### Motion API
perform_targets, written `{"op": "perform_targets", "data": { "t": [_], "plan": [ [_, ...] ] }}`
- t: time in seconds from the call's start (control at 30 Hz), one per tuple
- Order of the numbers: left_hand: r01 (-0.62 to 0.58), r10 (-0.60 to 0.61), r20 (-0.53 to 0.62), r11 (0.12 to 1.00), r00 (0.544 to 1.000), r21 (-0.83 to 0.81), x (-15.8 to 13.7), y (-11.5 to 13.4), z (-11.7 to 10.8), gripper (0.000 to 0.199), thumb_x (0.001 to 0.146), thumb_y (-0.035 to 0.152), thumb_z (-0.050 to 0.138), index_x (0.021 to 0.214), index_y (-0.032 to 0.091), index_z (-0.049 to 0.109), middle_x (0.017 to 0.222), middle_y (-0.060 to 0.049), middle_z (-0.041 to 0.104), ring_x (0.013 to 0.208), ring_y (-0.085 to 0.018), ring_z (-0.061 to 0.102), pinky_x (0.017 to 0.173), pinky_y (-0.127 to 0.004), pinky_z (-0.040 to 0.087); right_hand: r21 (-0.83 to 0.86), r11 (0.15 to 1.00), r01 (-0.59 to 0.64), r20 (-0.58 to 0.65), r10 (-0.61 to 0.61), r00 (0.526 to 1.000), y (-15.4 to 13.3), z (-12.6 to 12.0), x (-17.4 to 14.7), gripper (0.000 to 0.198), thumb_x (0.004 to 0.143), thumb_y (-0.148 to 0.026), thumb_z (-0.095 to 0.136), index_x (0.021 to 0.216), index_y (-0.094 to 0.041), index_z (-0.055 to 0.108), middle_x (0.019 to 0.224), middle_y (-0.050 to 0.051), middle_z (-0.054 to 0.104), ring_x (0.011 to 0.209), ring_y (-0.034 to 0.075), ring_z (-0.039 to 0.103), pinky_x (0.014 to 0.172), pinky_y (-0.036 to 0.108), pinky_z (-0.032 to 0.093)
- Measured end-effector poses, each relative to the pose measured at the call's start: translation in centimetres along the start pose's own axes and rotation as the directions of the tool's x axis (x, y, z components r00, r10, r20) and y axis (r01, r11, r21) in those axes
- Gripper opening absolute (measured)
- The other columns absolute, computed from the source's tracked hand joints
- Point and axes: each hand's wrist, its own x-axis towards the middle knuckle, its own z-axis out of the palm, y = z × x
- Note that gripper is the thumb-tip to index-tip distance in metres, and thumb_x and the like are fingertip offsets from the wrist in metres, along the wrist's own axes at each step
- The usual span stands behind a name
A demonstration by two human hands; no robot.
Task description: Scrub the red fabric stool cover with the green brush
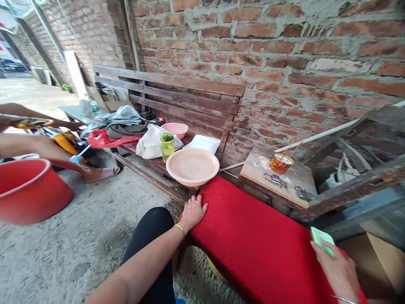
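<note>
A red cloth [253,236] covers a long, narrow surface in front of me. My left hand [193,212], with a gold bangle at its wrist, rests on the near-left corner of the cloth with its fingers stretched out; nothing is in it. At the cloth's right end, my right hand [338,268] is closed around a flat mint-green block [322,240] with rounded corners. Its underside is hidden, so its exact kind is unclear. Just beyond my left hand, a pale round basin [193,166] sits at the end of the wooden bench.
On the slatted bench [186,96] are a green bottle [167,147], a white bag [150,142] and a pink bowl [177,129]. A small table [257,166] holds a paper cup [281,163] and padlocks [274,180]. At left are a red tub [34,198] and another person's legs [38,147].
</note>
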Motion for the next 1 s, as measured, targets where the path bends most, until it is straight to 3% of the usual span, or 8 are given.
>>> {"op": "perform_targets", "data": {
  "t": [0.13,0.27,0.4,0.5,0.6,0.73,0.87,1.0],
  "plan": [
    [0.008,-0.008,-0.016,1.000,1.000,-0.022,-0.1,-0.1,0.3,0.056,0.099,0.051,0.039,0.140,0.015,0.049,0.121,-0.018,0.058,0.113,-0.031,0.059,0.093,-0.043,0.047,0.120,0.971,0.205,0.087,-0.216,0.972,-12.1,4.8,-1.5,0.064,0.075,-0.065,0.047,0.109,-0.016,0.071,0.082,0.012,0.058,0.088,0.034,0.063,0.080,0.048,0.053],
    [-0.001,0.000,-0.031,1.000,1.000,-0.030,-0.2,0.0,0.2,0.054,0.098,0.049,0.041,0.139,0.015,0.051,0.121,-0.019,0.058,0.111,-0.031,0.059,0.092,-0.043,0.047,0.221,0.848,0.482,0.165,-0.519,0.839,-22.4,10.1,-4.3,0.043,0.080,-0.051,0.055,0.109,-0.024,0.072,0.098,0.008,0.058,0.087,0.023,0.063,0.084,0.036,0.051],
    [0.003,-0.004,-0.035,1.000,0.999,-0.019,-0.2,0.0,0.3,0.052,0.098,0.047,0.043,0.137,0.015,0.053,0.119,-0.018,0.058,0.109,-0.031,0.060,0.091,-0.044,0.048,0.268,0.721,0.640,0.185,-0.690,0.700,-29.1,13.9,-6.3,0.035,0.085,-0.040,0.062,0.116,-0.026,0.071,0.106,0.008,0.059,0.099,0.023,0.061,0.092,0.035,0.048],
    [0.011,-0.011,-0.053,1.000,0.999,-0.009,-0.2,0.1,0.4,0.049,0.098,0.045,0.044,0.136,0.016,0.054,0.118,-0.016,0.058,0.107,-0.030,0.060,0.090,-0.043,0.048,0.250,0.703,0.666,0.202,-0.710,0.674,-31.4,15.7,-5.9,0.036,0.085,-0.035,0.066,0.120,-0.026,0.069,0.111,0.009,0.059,0.105,0.024,0.059,0.094,0.036,0.047],
    [0.000,0.001,-0.065,1.000,0.998,0.006,-0.3,0.2,0.4,0.048,0.098,0.045,0.044,0.134,0.016,0.055,0.115,-0.015,0.059,0.106,-0.030,0.061,0.088,-0.043,0.049,0.190,0.751,0.632,0.223,-0.660,0.717,-30.7,16.2,-3.9,0.036,0.084,-0.033,0.067,0.119,-0.026,0.070,0.111,0.010,0.059,0.103,0.025,0.060,0.092,0.038,0.048],
    [-0.003,0.005,-0.053,1.000,0.999,0.022,-0.4,0.2,0.1,0.048,0.098,0.046,0.045,0.134,0.016,0.055,0.114,-0.015,0.059,0.104,-0.029,0.062,0.088,-0.042,0.050,0.097,0.845,0.526,0.246,-0.533,0.810,-25.7,14.7,-0.4,0.036,0.084,-0.038,0.063,0.116,-0.025,0.072,0.103,0.007,0.058,0.093,0.023,0.063,0.086,0.035,0.049],
    [-0.001,0.003,-0.045,1.000,0.999,0.031,-0.3,0.1,0.1,0.049,0.099,0.046,0.043,0.135,0.015,0.054,0.116,-0.015,0.059,0.107,-0.030,0.061,0.090,-0.042,0.049,0.010,0.920,0.392,0.227,-0.384,0.895,-18.6,10.8,1.9,0.044,0.083,-0.047,0.055,0.116,-0.024,0.072,0.096,0.006,0.057,0.086,0.021,0.064,0.083,0.034,0.051],
    [-0.001,0.002,-0.023,0.999,1.000,0.032,-0.3,0.1,0.0,0.050,0.099,0.046,0.041,0.135,0.014,0.053,0.117,-0.016,0.059,0.109,-0.031,0.061,0.090,-0.043,0.049,-0.084,0.964,0.251,0.145,-0.238,0.960,-9.9,5.3,3.2,0.053,0.076,-0.053,0.051,0.108,-0.019,0.075,0.083,0.007,0.056,0.077,0.026,0.064,0.078,0.041,0.053]
  ]
}}
